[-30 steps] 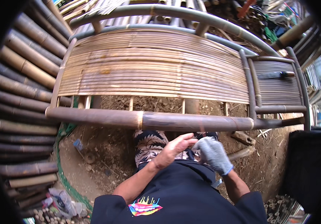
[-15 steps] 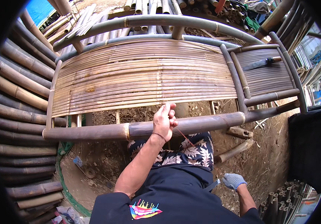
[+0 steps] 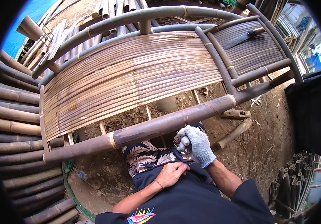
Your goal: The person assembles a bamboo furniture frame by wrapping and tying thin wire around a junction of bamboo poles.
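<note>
My right hand (image 3: pixel 196 145), in a grey-white knit glove with a blue cuff, is closed just below the thick dark bamboo front rail (image 3: pixel 168 123) of a bamboo bench. A thin reddish cord (image 3: pixel 186 116) loops over that rail and runs down into the glove. My bare left hand (image 3: pixel 171 174) is low in front of my body, thumb and fingers pinched on what looks like a thin strand of the same cord. Behind the rail lies the slatted bamboo seat panel (image 3: pixel 130 74). Between panel and rail is a gap with thin upright bamboo pieces showing.
A knife (image 3: pixel 244 38) with a dark handle rests on the bench's smaller slatted end (image 3: pixel 257 46). Stacked bamboo poles (image 3: pixel 22 128) line the left side. Cut bamboo pieces (image 3: pixel 235 133) lie on the dirt floor at right, near a black cloth-like object (image 3: pixel 312 112).
My left hand has dropped from above the rail to my lap. My gloved right hand has come up from the lower right to the cord under the rail. The view has tilted.
</note>
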The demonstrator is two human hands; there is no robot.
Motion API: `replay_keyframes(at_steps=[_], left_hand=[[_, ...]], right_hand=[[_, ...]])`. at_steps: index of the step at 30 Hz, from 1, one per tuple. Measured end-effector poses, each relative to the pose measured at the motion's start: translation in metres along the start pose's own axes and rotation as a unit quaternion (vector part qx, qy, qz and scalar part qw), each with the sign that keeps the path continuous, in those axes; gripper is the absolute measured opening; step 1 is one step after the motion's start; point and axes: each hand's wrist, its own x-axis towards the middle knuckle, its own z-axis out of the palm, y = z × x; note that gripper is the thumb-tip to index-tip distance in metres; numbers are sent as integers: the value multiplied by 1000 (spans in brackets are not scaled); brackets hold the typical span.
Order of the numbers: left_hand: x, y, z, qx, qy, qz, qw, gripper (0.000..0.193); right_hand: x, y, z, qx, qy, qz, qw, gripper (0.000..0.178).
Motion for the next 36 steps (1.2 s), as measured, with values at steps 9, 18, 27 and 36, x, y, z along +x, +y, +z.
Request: replay_keyframes(at_steps=[9, 18, 27, 36], left_hand=[[74, 29, -51, -512, -11, 34, 858, 46], [71, 34, -39, -420, 92, 36, 902, 33], [22, 18, -24, -191, 75, 35, 978, 31], [-3, 12, -28, -162, 89, 35, 982, 26]], right_hand=[[-56, 11, -10, -497, -150, -135, 844, 11], [-61, 23, -9, -404, -1, -93, 910, 23], [0, 20, -11, -335, -127, -216, 908, 36], [5, 4, -24, -493, -80, -327, 803, 30]])
